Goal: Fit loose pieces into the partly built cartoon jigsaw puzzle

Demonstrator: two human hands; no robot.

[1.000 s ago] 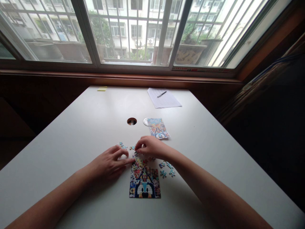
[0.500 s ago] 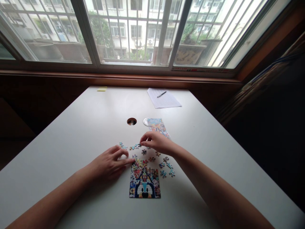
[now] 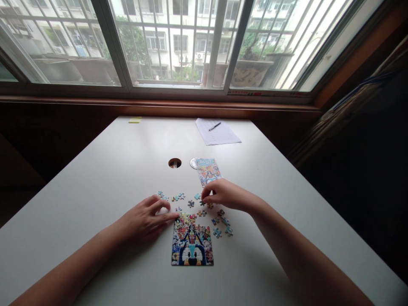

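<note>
The white surface [image 3: 95,182] looks smooth to me, with a soft satin sheen. The puzzle [image 3: 192,248] seems printed card, faintly glossy; the picture leaflet [image 3: 208,170] and the written sheets [image 3: 221,137] are paper. The pen [image 3: 214,126] glints like metal. The sill [image 3: 159,106] appears polished reddish wood, the curtain [image 3: 350,100] dull, folded cloth.

One puzzle [image 3: 193,244], two hands [image 3: 149,216] [image 3: 221,193]

Right of the puzzle: five loose pieces [image 3: 217,232]. Beyond it: more pieces [image 3: 191,204], too crowded to count exactly, plus one picture card [image 3: 208,169], one pen [image 3: 214,126], one round hole [image 3: 174,163], one silver disc [image 3: 193,163].
</note>
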